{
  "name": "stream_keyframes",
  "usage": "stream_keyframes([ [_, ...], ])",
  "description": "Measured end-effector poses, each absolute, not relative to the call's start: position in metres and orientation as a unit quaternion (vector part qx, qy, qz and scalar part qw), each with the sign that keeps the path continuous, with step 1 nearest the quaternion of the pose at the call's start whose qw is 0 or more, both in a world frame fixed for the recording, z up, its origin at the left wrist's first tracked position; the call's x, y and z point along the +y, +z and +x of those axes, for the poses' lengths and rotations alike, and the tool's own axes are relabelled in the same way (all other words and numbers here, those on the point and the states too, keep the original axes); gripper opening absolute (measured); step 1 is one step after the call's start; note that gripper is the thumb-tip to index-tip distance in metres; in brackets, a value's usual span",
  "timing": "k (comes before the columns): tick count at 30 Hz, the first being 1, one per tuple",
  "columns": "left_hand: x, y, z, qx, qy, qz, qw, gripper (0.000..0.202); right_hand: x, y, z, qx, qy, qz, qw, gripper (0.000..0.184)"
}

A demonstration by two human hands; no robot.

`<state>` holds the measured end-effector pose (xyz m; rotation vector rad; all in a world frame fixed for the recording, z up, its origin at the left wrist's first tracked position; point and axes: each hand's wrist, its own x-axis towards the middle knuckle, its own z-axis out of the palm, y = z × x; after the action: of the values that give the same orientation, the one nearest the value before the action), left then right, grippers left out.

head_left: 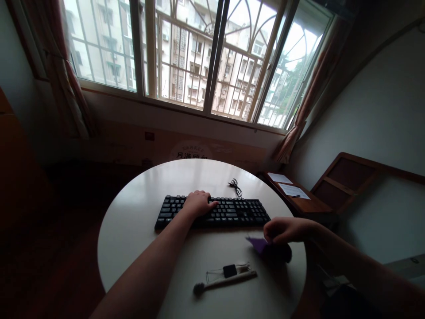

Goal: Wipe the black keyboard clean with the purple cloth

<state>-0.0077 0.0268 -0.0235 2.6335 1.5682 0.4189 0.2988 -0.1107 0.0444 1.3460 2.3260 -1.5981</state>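
A black keyboard (pixel 229 212) lies across the middle of the round white table. My left hand (pixel 197 204) rests on its left half, palm down, thumb stretched out to the right and fingers over the keys. Past the keyboard's right front corner, my right hand (pixel 285 229) is closed in a pinch on a purple cloth (pixel 258 244). A dark part of that bundle hangs beneath the hand, its shape hard to make out. Nearer to me lie a toothbrush (pixel 229 279) with dark bristles and, touching or just behind it, a small black block (pixel 229 270) with thin wire-like parts.
The keyboard's coiled cable (pixel 236 188) lies behind it on the round table (pixel 133 248). To the right stands a brown wooden desk (pixel 315 204) with papers (pixel 294 191) and a pen on top. A long cardboard box (pixel 232 153) lies under the barred window.
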Motion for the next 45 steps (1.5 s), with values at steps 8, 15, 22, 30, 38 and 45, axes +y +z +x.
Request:
stream_keyframes([
  [8,0.024,-0.02,-0.006,0.506,0.134,0.852,0.023,0.062,-0.082,0.031,0.305,0.753,-0.325,0.57,-0.056,0.016],
  [15,0.025,-0.023,-0.007,0.512,0.13,0.849,0.032,0.06,-0.052,0.023,0.292,0.816,-0.176,0.551,0.012,0.015],
  [22,0.025,-0.022,-0.007,0.506,0.137,0.851,0.041,0.059,-0.03,0.013,0.287,0.762,-0.188,0.619,0.039,0.012],
  [30,0.024,-0.022,-0.008,0.498,0.146,0.855,0.027,0.057,-0.011,0.008,0.273,0.723,-0.194,0.663,0.0,0.01],
  [38,0.025,-0.023,-0.008,0.502,0.143,0.853,0.03,0.059,-0.001,-0.001,0.282,0.702,-0.204,0.68,-0.063,0.009],
  [45,0.027,-0.026,-0.009,0.496,0.155,0.854,0.03,0.058,0.019,-0.004,0.282,0.692,-0.122,0.705,-0.097,0.01],
])
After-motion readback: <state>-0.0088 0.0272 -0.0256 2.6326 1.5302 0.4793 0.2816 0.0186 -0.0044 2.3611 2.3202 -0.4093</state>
